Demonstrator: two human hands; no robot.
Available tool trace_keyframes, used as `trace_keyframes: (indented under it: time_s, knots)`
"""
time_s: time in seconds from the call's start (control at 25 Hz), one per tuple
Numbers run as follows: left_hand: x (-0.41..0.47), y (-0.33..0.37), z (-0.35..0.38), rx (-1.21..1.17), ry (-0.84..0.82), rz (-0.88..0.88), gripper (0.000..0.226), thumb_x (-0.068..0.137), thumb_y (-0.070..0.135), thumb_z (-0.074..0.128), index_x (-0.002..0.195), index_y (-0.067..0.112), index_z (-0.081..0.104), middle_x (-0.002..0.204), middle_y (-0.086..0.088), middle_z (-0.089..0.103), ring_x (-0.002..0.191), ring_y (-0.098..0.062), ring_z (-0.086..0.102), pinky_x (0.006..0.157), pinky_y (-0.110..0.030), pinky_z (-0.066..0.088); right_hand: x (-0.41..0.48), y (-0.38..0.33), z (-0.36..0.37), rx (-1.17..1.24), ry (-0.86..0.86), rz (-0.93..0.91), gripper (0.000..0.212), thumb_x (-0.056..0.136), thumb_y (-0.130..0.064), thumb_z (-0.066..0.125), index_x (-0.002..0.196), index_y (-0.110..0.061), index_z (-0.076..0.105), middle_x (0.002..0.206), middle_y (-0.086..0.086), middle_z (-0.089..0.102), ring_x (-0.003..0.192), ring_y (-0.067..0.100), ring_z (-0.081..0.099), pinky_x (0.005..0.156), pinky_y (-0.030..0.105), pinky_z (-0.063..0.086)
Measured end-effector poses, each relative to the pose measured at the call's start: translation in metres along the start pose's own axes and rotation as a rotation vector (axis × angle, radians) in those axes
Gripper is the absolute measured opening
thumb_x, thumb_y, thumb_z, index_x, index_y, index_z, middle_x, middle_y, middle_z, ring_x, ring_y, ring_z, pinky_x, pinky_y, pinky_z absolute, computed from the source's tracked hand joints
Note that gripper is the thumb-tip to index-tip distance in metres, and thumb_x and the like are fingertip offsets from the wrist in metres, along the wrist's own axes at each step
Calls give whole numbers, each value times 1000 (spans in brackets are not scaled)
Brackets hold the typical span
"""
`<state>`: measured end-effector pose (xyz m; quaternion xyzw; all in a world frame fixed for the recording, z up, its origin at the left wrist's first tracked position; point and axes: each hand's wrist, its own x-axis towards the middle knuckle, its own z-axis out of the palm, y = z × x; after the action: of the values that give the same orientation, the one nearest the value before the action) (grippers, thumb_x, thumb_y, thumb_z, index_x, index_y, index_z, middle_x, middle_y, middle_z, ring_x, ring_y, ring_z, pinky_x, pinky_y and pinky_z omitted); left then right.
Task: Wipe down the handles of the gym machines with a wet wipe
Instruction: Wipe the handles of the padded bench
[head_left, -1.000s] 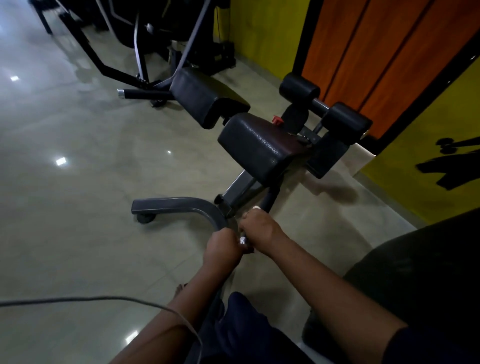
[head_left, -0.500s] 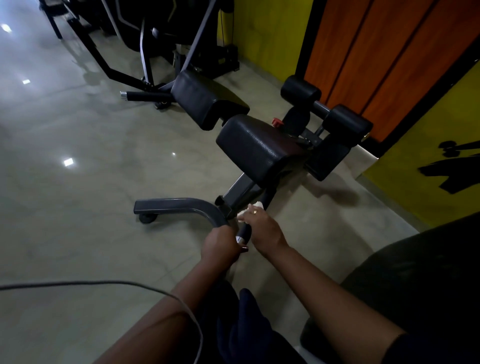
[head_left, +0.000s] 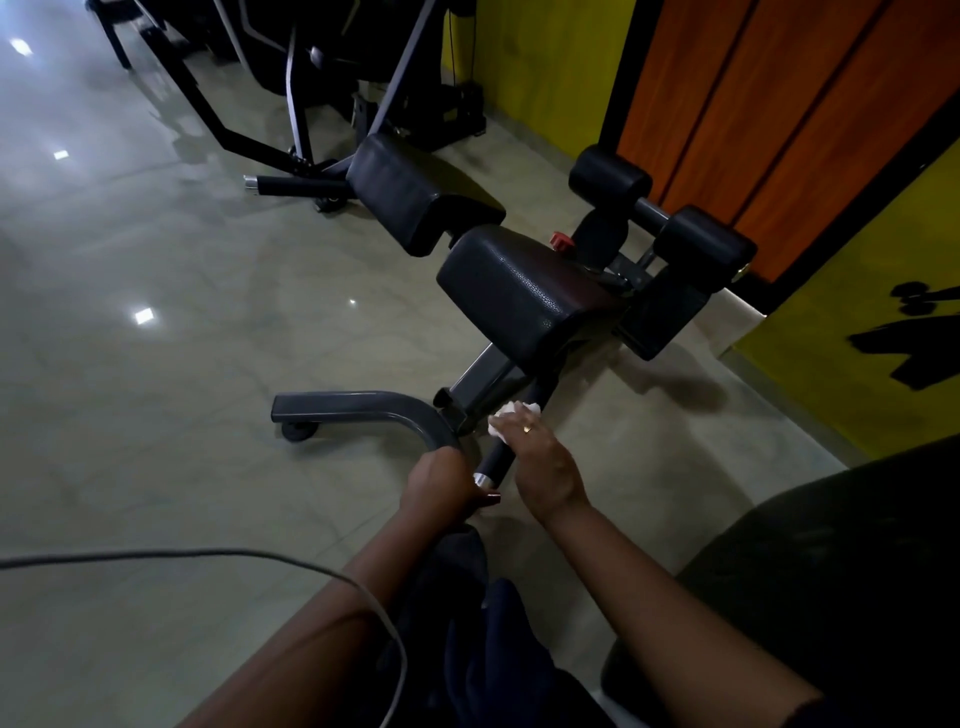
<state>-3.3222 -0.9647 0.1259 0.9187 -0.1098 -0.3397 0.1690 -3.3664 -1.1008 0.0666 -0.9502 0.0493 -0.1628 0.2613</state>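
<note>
The right hand (head_left: 540, 462) curls its fingers (head_left: 519, 432) over a white wet wipe (head_left: 511, 413), pressing it round the black handle grip (head_left: 496, 460) of the hyperextension bench; the wipe bunches just beyond the fingertips; the chrome end cap (head_left: 482, 479) lies back beside the palm; the left hand (head_left: 441, 486) is fisted next to that cap, though what it clasps cannot be told. The wipe looks soft, limp and damp, so it wants wrapping; the grip seems stiff and fixed, best encircled mid-length; farther past the fingers rises the thigh pad (head_left: 524, 296).

One head-worn camera looks forward and down, close over the left hand (head_left: 441, 488) and right hand (head_left: 540, 462), with the bench (head_left: 524, 291) just beyond them.
</note>
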Motion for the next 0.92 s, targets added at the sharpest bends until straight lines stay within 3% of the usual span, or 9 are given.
trace_keyframes:
  time_s: [0.12,0.2,0.32,0.4,0.48,0.6,0.68,0.8,0.92]
  knots:
    - [-3,0,0,-43,5,2,36,78,36,75,60,14,54,60,0,58,65,-19,63,60,-29,48,-31,-24,18,20,141,37,40,87,0,40,115,-5,67,122,16,64,120,27,55,98,28,45]
    - [-6,1,1,-34,32,24,30,80,33,72,64,11,59,64,-3,61,70,-21,65,59,-28,45,-53,-27,15,91,128,-124,41,100,-3,29,122,-4,63,130,14,60,126,21,50,107,27,38]
    - [-6,1,0,18,18,46,32,80,38,74,78,8,65,78,-10,67,80,-23,67,62,-29,45,-33,-1,6,16,42,-187,45,94,-1,31,124,-5,63,132,15,58,128,25,51,108,36,40]
    - [-1,-1,-2,21,-17,45,36,79,42,75,68,12,57,69,-4,63,72,-21,65,65,-31,50,-5,9,7,-27,-6,-16,51,86,-1,30,124,-6,64,132,17,58,129,30,50,108,39,40]
    - [1,-3,-2,20,-22,42,39,79,42,74,62,14,53,61,0,58,67,-19,63,65,-32,53,9,0,11,33,-76,214,50,88,7,33,130,-7,58,142,16,49,138,28,39,115,29,27]
    - [0,-4,1,-2,-9,39,39,80,41,73,61,12,54,65,-3,61,66,-20,63,61,-32,49,-13,-38,16,297,148,609,49,90,12,44,130,-12,59,137,10,55,129,23,50,103,15,32]
    - [2,-5,2,-11,-11,34,40,78,43,73,64,10,57,68,-6,65,67,-21,65,62,-32,51,-29,-60,14,559,328,933,44,92,6,49,127,-18,63,122,2,66,109,17,62,89,14,41]
    - [5,-8,3,-16,-10,34,42,76,48,74,71,8,62,72,-7,68,69,-20,67,66,-33,54,-14,-48,19,1208,465,1327,45,90,10,46,112,-22,69,111,6,69,96,24,66,85,37,55]
    - [5,-8,4,-41,-7,14,36,76,43,74,74,9,63,71,-6,66,70,-20,68,61,-30,51,12,-35,14,1681,464,1419,19,99,-1,44,96,-7,61,72,16,67,63,27,67,64,39,59]
